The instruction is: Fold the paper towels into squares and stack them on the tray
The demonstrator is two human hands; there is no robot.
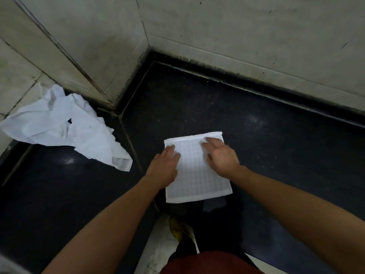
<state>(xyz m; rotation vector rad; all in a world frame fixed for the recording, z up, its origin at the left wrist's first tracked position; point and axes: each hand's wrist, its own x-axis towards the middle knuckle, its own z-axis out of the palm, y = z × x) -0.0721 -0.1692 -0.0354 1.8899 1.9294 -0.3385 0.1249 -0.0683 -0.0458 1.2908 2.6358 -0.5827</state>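
- Left hand and right hand press flat, fingers straight, gripping nothing, on the folded towel.
- It lies on the dark counter (no tray in view).
- Best to smooth outward, with the edges matched.

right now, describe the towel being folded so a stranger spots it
Start at the black stone counter below the grey tiled wall. Near its middle lies a flat white grid-embossed paper towel under the left hand and right hand. Unlike the crumpled white heap to its left, it is a neat rectangle.
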